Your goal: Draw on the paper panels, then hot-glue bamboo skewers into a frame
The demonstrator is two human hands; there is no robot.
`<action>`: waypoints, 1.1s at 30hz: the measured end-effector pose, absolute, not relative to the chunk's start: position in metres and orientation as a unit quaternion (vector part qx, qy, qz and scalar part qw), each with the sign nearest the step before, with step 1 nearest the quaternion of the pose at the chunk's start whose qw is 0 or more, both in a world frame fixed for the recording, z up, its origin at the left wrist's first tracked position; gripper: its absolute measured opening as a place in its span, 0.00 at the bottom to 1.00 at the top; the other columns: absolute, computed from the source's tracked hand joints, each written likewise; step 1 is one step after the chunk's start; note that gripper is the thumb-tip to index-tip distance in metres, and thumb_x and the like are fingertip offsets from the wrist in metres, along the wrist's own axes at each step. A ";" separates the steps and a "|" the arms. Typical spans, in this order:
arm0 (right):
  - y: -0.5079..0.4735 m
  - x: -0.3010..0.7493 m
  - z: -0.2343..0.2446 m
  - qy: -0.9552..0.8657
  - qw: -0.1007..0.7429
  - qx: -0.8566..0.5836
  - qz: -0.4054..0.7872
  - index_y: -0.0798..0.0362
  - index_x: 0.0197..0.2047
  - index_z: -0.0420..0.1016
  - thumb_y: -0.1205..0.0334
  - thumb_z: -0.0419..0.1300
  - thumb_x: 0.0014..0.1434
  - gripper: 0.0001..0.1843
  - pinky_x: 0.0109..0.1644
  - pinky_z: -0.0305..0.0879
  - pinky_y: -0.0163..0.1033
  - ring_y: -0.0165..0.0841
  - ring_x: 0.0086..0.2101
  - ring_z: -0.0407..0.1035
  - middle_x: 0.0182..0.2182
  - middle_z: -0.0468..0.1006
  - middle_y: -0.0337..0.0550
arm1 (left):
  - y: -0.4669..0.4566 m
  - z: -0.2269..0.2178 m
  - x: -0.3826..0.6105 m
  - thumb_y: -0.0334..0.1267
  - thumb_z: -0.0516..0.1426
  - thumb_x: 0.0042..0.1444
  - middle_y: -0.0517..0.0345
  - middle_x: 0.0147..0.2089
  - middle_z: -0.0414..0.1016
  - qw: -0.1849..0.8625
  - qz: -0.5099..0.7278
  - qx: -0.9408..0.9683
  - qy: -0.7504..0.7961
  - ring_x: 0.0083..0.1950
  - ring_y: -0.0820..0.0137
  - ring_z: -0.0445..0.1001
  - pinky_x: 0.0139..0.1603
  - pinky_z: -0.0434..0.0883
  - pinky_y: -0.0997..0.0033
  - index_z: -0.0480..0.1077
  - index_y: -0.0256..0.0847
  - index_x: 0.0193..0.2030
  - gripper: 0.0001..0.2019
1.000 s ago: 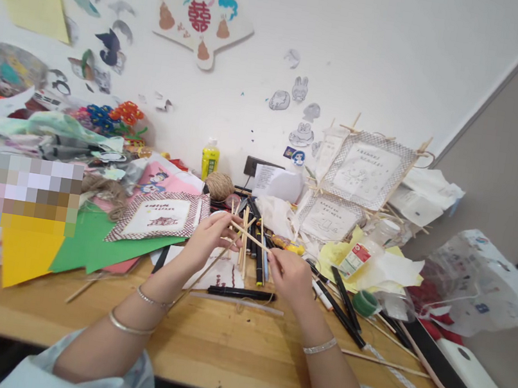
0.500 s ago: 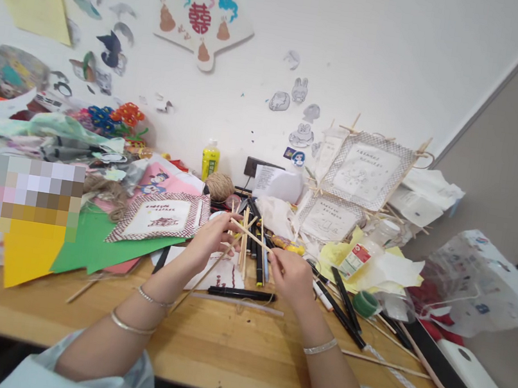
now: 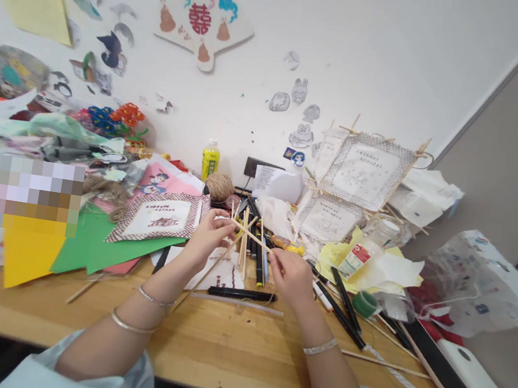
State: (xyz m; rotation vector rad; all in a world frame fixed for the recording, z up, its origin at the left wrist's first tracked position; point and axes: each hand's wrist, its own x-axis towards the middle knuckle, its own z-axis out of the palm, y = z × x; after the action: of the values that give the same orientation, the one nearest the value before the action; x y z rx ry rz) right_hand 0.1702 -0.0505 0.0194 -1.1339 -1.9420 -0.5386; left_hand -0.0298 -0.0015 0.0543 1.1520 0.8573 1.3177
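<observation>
Two thin wooden sticks cross in front of me above the table. My left hand point(image 3: 207, 238) is closed near the crossing, its fingers pinched about the sticks; just how they grip is partly hidden. One wooden stick point(image 3: 252, 237) slopes down to the right, and my right hand point(image 3: 291, 278) pinches its lower end between thumb and finger. The other wooden stick point(image 3: 201, 281) slants down to the left, passing beneath my left palm. Behind the hands lie more loose sticks point(image 3: 243, 253) and several black markers point(image 3: 258, 262). A black pen point(image 3: 241, 294) rests on the table below.
A patterned paper panel point(image 3: 162, 218) and green paper point(image 3: 109, 249) lie left. Twine point(image 3: 219, 187) and a yellow bottle point(image 3: 210, 161) stand behind. To the right are a stick-framed lantern point(image 3: 365, 168), a clear glue bottle point(image 3: 367, 249), a phone point(image 3: 441, 357) and a plastic bag point(image 3: 483, 286).
The fingers of my left hand have shifted slightly and curled closer around the crossing. My right hand and the sticks have hardly moved.
</observation>
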 end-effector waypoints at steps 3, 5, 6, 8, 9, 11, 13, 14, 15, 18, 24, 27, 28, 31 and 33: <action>-0.050 0.170 0.019 -0.769 0.397 -0.455 -0.209 0.55 0.35 0.74 0.64 0.48 0.64 0.14 0.34 0.63 0.35 0.32 0.28 0.72 0.26 0.78 0.45 | -0.003 0.055 -0.030 0.37 0.63 0.42 0.57 0.39 0.75 0.594 0.518 0.508 0.347 0.36 0.70 0.73 0.29 0.67 0.75 0.62 0.43 0.51 0.27; -0.050 0.170 0.019 -0.769 0.395 -0.456 -0.210 0.55 0.36 0.74 0.64 0.48 0.63 0.14 0.34 0.64 0.35 0.32 0.28 0.72 0.26 0.78 0.46 | -0.003 0.054 -0.030 0.39 0.62 0.44 0.54 0.42 0.75 0.619 0.483 0.520 0.336 0.41 0.67 0.73 0.32 0.68 0.73 0.64 0.43 0.53 0.27; -0.050 0.170 0.019 -0.769 0.395 -0.455 -0.211 0.55 0.36 0.74 0.64 0.48 0.63 0.14 0.34 0.64 0.35 0.33 0.28 0.72 0.26 0.78 0.46 | -0.002 0.054 -0.030 0.40 0.62 0.45 0.53 0.41 0.76 0.625 0.469 0.527 0.334 0.41 0.67 0.73 0.33 0.68 0.72 0.66 0.42 0.51 0.24; -0.050 0.170 0.019 -0.769 0.396 -0.455 -0.211 0.56 0.36 0.74 0.64 0.48 0.63 0.14 0.33 0.64 0.36 0.33 0.28 0.72 0.25 0.78 0.45 | -0.002 0.051 -0.031 0.42 0.61 0.46 0.53 0.37 0.76 0.621 0.451 0.545 0.337 0.38 0.69 0.73 0.34 0.68 0.72 0.71 0.39 0.44 0.18; -0.051 0.170 0.019 -0.769 0.396 -0.456 -0.209 0.56 0.36 0.74 0.64 0.48 0.63 0.14 0.34 0.64 0.36 0.33 0.28 0.72 0.26 0.78 0.45 | -0.001 0.051 -0.031 0.42 0.60 0.47 0.54 0.34 0.75 0.614 0.446 0.557 0.338 0.35 0.70 0.73 0.33 0.67 0.73 0.73 0.38 0.40 0.15; -0.051 0.170 0.019 -0.769 0.394 -0.458 -0.206 0.55 0.36 0.74 0.64 0.48 0.64 0.14 0.34 0.64 0.36 0.33 0.29 0.72 0.26 0.78 0.46 | -0.001 0.050 -0.031 0.43 0.60 0.47 0.57 0.29 0.73 0.596 0.445 0.575 0.339 0.31 0.72 0.70 0.31 0.66 0.73 0.73 0.37 0.33 0.12; -0.051 0.170 0.019 -0.770 0.393 -0.461 -0.203 0.55 0.36 0.74 0.63 0.48 0.64 0.14 0.35 0.64 0.35 0.33 0.30 0.73 0.26 0.78 0.46 | -0.001 0.050 -0.030 0.45 0.59 0.46 0.59 0.26 0.70 0.580 0.447 0.585 0.347 0.27 0.73 0.68 0.30 0.65 0.74 0.72 0.37 0.30 0.12; -0.051 0.171 0.019 -0.770 0.393 -0.460 -0.202 0.55 0.36 0.74 0.63 0.48 0.64 0.14 0.35 0.64 0.35 0.33 0.29 0.72 0.26 0.78 0.46 | -0.001 0.050 -0.030 0.46 0.59 0.46 0.60 0.25 0.69 0.573 0.448 0.589 0.352 0.26 0.74 0.66 0.29 0.64 0.74 0.72 0.37 0.29 0.12; -0.051 0.171 0.019 -0.770 0.393 -0.460 -0.202 0.55 0.36 0.74 0.63 0.48 0.64 0.14 0.35 0.64 0.35 0.32 0.29 0.72 0.26 0.78 0.46 | -0.001 0.050 -0.030 0.46 0.59 0.46 0.61 0.25 0.68 0.566 0.449 0.592 0.357 0.25 0.74 0.65 0.27 0.63 0.74 0.72 0.37 0.29 0.13; -0.051 0.171 0.018 -0.769 0.396 -0.456 -0.208 0.55 0.36 0.74 0.63 0.48 0.64 0.14 0.35 0.64 0.36 0.32 0.29 0.72 0.26 0.78 0.46 | 0.000 0.049 -0.030 0.48 0.59 0.46 0.64 0.21 0.61 0.545 0.455 0.603 0.363 0.22 0.77 0.59 0.23 0.57 0.76 0.69 0.37 0.26 0.14; -0.050 0.171 0.018 -0.769 0.394 -0.460 -0.204 0.55 0.36 0.74 0.63 0.48 0.64 0.14 0.34 0.64 0.35 0.33 0.29 0.72 0.26 0.78 0.46 | 0.000 0.048 -0.032 0.52 0.57 0.48 0.69 0.17 0.51 0.541 0.447 0.613 0.363 0.17 0.80 0.49 0.18 0.46 0.78 0.61 0.39 0.23 0.17; -0.050 0.171 0.018 -0.766 0.398 -0.462 -0.205 0.55 0.35 0.74 0.63 0.48 0.64 0.14 0.34 0.64 0.35 0.33 0.29 0.72 0.26 0.78 0.46 | 0.001 0.049 -0.032 0.54 0.57 0.47 0.71 0.16 0.49 0.526 0.451 0.612 0.383 0.16 0.80 0.46 0.17 0.43 0.79 0.61 0.40 0.24 0.18; -0.050 0.171 0.018 -0.764 0.399 -0.463 -0.206 0.55 0.35 0.74 0.63 0.48 0.64 0.14 0.34 0.63 0.35 0.33 0.29 0.72 0.26 0.78 0.46 | 0.001 0.049 -0.032 0.55 0.57 0.47 0.71 0.16 0.48 0.520 0.455 0.609 0.389 0.16 0.81 0.45 0.17 0.43 0.79 0.61 0.40 0.24 0.19; -0.049 0.172 0.017 -0.760 0.399 -0.468 -0.210 0.54 0.35 0.74 0.63 0.48 0.64 0.14 0.33 0.63 0.35 0.32 0.28 0.72 0.26 0.78 0.45 | 0.003 0.049 -0.033 0.57 0.57 0.46 0.71 0.15 0.47 0.517 0.466 0.602 0.392 0.15 0.81 0.44 0.16 0.42 0.80 0.59 0.40 0.23 0.21; -0.049 0.172 0.017 -0.760 0.400 -0.466 -0.214 0.54 0.35 0.74 0.63 0.48 0.64 0.14 0.33 0.63 0.35 0.32 0.28 0.72 0.26 0.78 0.45 | 0.004 0.048 -0.033 0.57 0.56 0.47 0.71 0.15 0.47 0.529 0.468 0.597 0.380 0.15 0.81 0.44 0.16 0.42 0.80 0.57 0.41 0.21 0.21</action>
State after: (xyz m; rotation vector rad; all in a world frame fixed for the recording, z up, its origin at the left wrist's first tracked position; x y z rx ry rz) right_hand 0.1718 -0.0489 0.0166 -1.1794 -1.9215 -0.5417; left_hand -0.0329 0.0043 0.0480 1.4270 0.9081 1.1183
